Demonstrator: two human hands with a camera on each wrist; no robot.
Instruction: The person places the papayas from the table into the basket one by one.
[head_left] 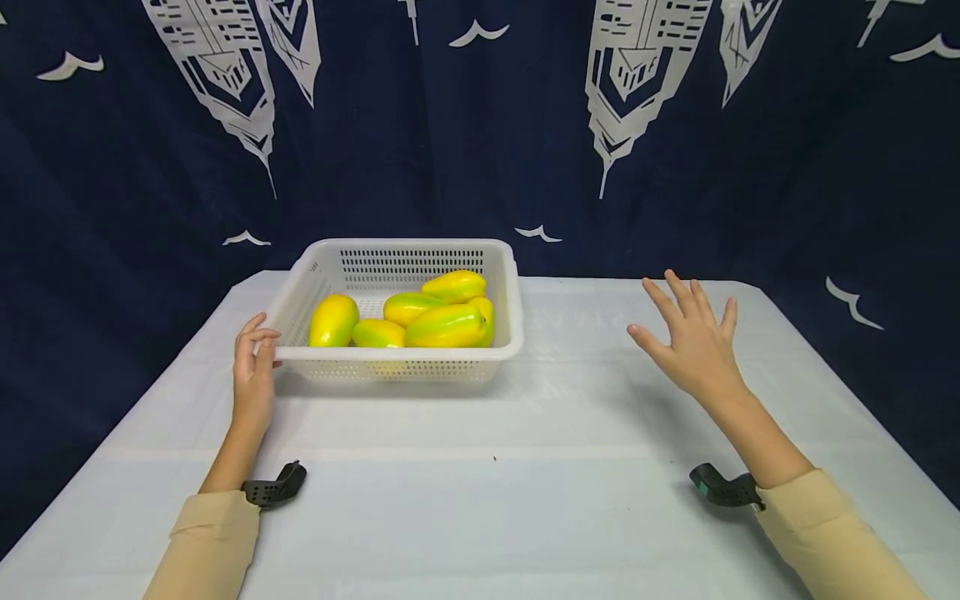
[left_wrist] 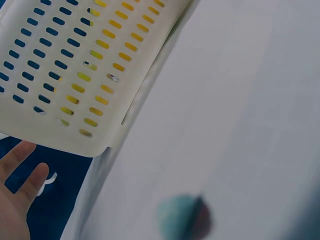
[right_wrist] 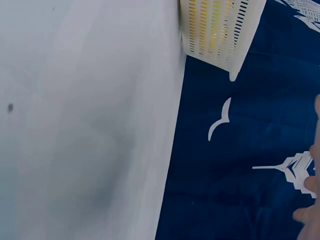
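Note:
My left hand point(head_left: 253, 375) is at the near left corner of a white plastic basket point(head_left: 397, 353), fingertips right at the rim. In the left wrist view, the thumb point(left_wrist: 36, 181) stands apart from the basket's perforated wall point(left_wrist: 75, 55), and a fingertip goes behind the rim. Several yellow-green mangoes point(head_left: 447, 326) lie inside the basket, one mango point(head_left: 333, 321) apart on the left. To the right, my right hand point(head_left: 697, 346) is raised over the table with fingers spread, holding nothing. Only its fingertips edge into the right wrist view.
A white cloth covers the table point(head_left: 480, 500), with the basket towards its far edge. Behind hangs a dark blue curtain point(head_left: 450, 150) with white printed shapes. Each wrist wears a black camera band point(head_left: 276, 486). A small dark speck point(head_left: 494, 458) lies on the cloth.

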